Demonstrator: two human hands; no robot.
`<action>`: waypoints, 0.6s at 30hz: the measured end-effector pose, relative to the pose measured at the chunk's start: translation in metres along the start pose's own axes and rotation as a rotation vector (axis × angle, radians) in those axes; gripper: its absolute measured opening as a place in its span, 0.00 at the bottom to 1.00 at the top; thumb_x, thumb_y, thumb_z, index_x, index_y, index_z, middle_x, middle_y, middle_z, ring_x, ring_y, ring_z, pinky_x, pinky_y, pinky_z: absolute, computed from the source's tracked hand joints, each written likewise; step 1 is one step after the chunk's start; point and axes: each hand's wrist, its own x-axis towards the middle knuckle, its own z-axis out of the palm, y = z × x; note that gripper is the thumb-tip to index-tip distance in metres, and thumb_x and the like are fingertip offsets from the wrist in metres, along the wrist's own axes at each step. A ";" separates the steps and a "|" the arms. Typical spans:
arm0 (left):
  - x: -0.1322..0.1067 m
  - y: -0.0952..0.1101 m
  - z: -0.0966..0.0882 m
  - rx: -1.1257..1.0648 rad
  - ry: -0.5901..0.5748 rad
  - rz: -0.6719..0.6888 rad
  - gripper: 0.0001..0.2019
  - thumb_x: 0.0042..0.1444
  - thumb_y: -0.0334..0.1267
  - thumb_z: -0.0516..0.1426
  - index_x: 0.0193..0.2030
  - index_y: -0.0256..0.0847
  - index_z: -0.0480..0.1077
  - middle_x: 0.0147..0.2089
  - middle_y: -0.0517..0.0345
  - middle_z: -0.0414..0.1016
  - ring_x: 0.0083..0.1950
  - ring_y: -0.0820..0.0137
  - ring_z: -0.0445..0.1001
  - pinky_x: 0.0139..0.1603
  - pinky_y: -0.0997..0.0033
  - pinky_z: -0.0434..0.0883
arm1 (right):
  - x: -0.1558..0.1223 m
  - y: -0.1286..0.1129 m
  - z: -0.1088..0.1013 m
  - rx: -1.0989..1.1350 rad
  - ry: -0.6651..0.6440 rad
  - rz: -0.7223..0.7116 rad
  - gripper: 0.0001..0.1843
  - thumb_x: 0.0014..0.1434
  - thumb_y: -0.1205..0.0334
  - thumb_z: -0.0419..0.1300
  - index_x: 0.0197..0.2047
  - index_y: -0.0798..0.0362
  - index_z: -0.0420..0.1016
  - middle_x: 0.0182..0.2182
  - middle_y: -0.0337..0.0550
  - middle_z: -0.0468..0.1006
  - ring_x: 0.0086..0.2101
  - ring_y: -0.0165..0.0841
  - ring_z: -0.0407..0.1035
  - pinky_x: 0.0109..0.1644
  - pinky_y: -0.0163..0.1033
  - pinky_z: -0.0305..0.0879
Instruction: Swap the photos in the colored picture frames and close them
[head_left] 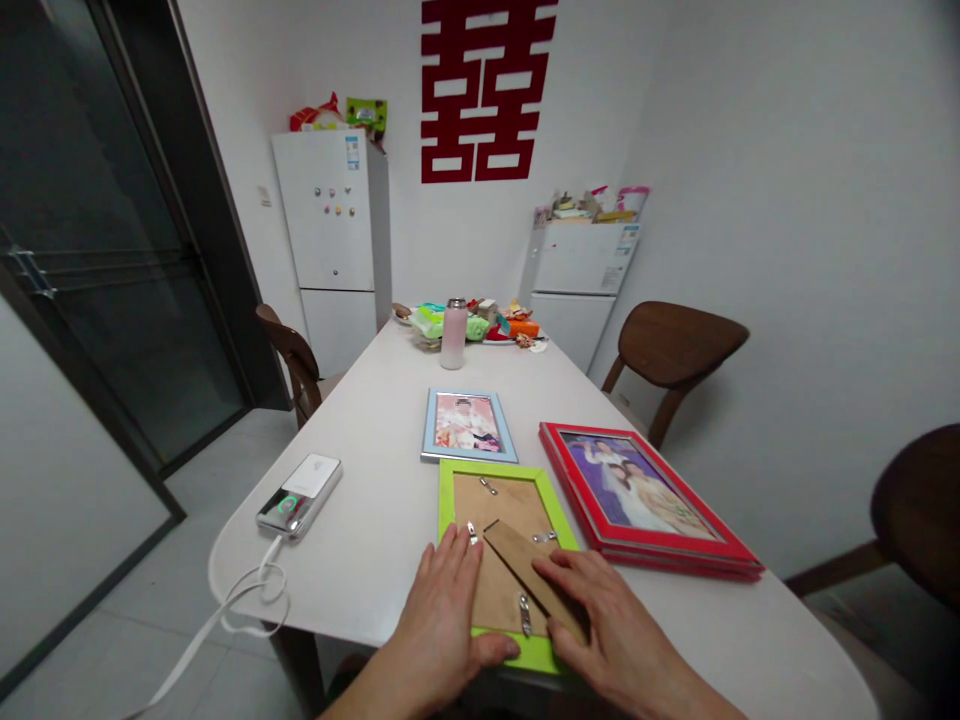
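Observation:
A green picture frame (491, 467) lies face down at the near edge of the table, its brown backing board (499, 575) facing up. Several small metal clips sit along the board's edges. My left hand (450, 600) rests flat over the frame's left side, fingers stretched out and thumb near the bottom rim. With my right hand (600, 620) I hold the brown stand leg (529, 570) of the frame between thumb and fingers; it lies slantwise across the board. Just beyond is a light blue picture frame (431, 425) with a photo, face up.
Red picture frames (570, 490) are stacked at the right. A power bank (300, 495) with a white cable (232, 600) lies at the left. Farther back stand a pink bottle (454, 335) and assorted packages (427, 322). Brown chairs (679, 345) flank the white table (360, 480).

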 end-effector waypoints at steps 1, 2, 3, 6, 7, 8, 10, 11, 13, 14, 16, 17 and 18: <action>0.000 0.000 -0.001 0.015 -0.010 0.004 0.39 0.41 0.45 0.58 0.58 0.32 0.48 0.62 0.43 0.42 0.62 0.58 0.38 0.59 0.51 0.44 | 0.001 0.001 0.003 -0.020 0.017 -0.011 0.25 0.43 0.63 0.52 0.47 0.57 0.68 0.45 0.52 0.68 0.46 0.40 0.60 0.51 0.47 0.53; 0.000 0.000 -0.002 0.027 -0.015 0.008 0.38 0.43 0.46 0.57 0.58 0.32 0.48 0.62 0.43 0.42 0.62 0.59 0.37 0.59 0.51 0.43 | 0.001 0.001 0.005 -0.035 0.037 -0.024 0.24 0.43 0.64 0.52 0.46 0.57 0.68 0.44 0.52 0.68 0.45 0.40 0.60 0.51 0.47 0.54; 0.001 0.001 -0.003 0.038 -0.015 0.012 0.37 0.44 0.46 0.56 0.58 0.32 0.48 0.62 0.44 0.42 0.62 0.59 0.37 0.59 0.51 0.43 | 0.002 0.002 0.007 -0.046 0.058 -0.036 0.24 0.43 0.64 0.52 0.46 0.57 0.69 0.43 0.52 0.69 0.44 0.40 0.60 0.50 0.47 0.54; 0.001 0.000 -0.002 0.059 0.006 0.012 0.35 0.45 0.45 0.55 0.57 0.32 0.50 0.62 0.44 0.43 0.62 0.59 0.38 0.59 0.51 0.43 | 0.003 0.004 0.011 -0.060 0.102 -0.067 0.23 0.45 0.63 0.52 0.46 0.56 0.68 0.42 0.51 0.69 0.43 0.39 0.60 0.49 0.48 0.55; 0.001 0.000 -0.001 0.062 0.014 0.019 0.34 0.45 0.45 0.55 0.57 0.32 0.51 0.62 0.44 0.44 0.62 0.59 0.39 0.59 0.51 0.43 | 0.004 0.005 0.011 -0.060 0.109 -0.075 0.22 0.46 0.62 0.52 0.46 0.55 0.68 0.42 0.50 0.69 0.43 0.39 0.60 0.49 0.48 0.55; 0.001 -0.001 0.000 0.063 0.025 0.030 0.32 0.46 0.44 0.55 0.57 0.33 0.52 0.61 0.44 0.45 0.62 0.59 0.41 0.59 0.50 0.43 | 0.005 0.007 0.011 -0.059 0.114 -0.078 0.21 0.48 0.60 0.52 0.46 0.55 0.68 0.42 0.50 0.69 0.43 0.39 0.60 0.48 0.47 0.55; -0.001 -0.002 0.003 0.062 0.051 0.066 0.29 0.48 0.44 0.54 0.56 0.35 0.54 0.61 0.44 0.48 0.61 0.60 0.44 0.58 0.49 0.44 | 0.008 0.010 0.009 -0.069 0.133 -0.067 0.20 0.51 0.58 0.50 0.46 0.56 0.68 0.41 0.51 0.69 0.42 0.39 0.61 0.48 0.46 0.56; -0.001 -0.004 0.004 0.062 0.059 0.084 0.28 0.48 0.45 0.53 0.55 0.35 0.54 0.60 0.44 0.49 0.61 0.60 0.46 0.58 0.48 0.44 | 0.011 0.012 0.007 -0.086 0.145 -0.054 0.19 0.52 0.58 0.49 0.45 0.58 0.68 0.40 0.52 0.69 0.41 0.38 0.61 0.47 0.45 0.56; -0.002 -0.006 0.005 0.068 0.053 0.112 0.32 0.45 0.50 0.54 0.55 0.35 0.55 0.60 0.42 0.50 0.61 0.58 0.47 0.57 0.47 0.45 | 0.018 0.014 0.006 -0.145 0.159 -0.017 0.18 0.54 0.61 0.47 0.44 0.60 0.69 0.37 0.52 0.69 0.39 0.38 0.61 0.45 0.43 0.57; -0.002 -0.007 0.006 0.077 0.040 0.120 0.35 0.42 0.53 0.56 0.55 0.34 0.55 0.60 0.40 0.50 0.61 0.56 0.46 0.57 0.46 0.45 | 0.022 0.015 0.006 -0.183 0.159 0.000 0.18 0.54 0.63 0.46 0.43 0.61 0.69 0.36 0.52 0.69 0.38 0.37 0.61 0.44 0.42 0.57; -0.001 -0.007 0.006 0.103 0.011 0.125 0.41 0.36 0.55 0.59 0.54 0.32 0.55 0.59 0.38 0.50 0.61 0.55 0.46 0.57 0.46 0.45 | 0.029 0.015 0.006 -0.253 0.150 0.021 0.16 0.54 0.65 0.45 0.40 0.60 0.71 0.34 0.51 0.69 0.36 0.37 0.61 0.42 0.41 0.57; -0.001 -0.007 0.005 0.117 0.004 0.121 0.41 0.34 0.54 0.60 0.53 0.31 0.56 0.59 0.38 0.50 0.61 0.55 0.46 0.57 0.47 0.45 | 0.032 0.014 0.006 -0.280 0.145 0.027 0.16 0.54 0.65 0.45 0.39 0.59 0.71 0.33 0.51 0.68 0.36 0.37 0.61 0.41 0.41 0.57; 0.000 -0.007 0.005 0.129 0.004 0.118 0.40 0.33 0.52 0.61 0.52 0.32 0.57 0.59 0.39 0.51 0.61 0.55 0.47 0.57 0.48 0.46 | 0.034 0.013 0.007 -0.300 0.139 0.031 0.15 0.54 0.66 0.45 0.38 0.58 0.71 0.33 0.50 0.68 0.36 0.37 0.60 0.41 0.40 0.57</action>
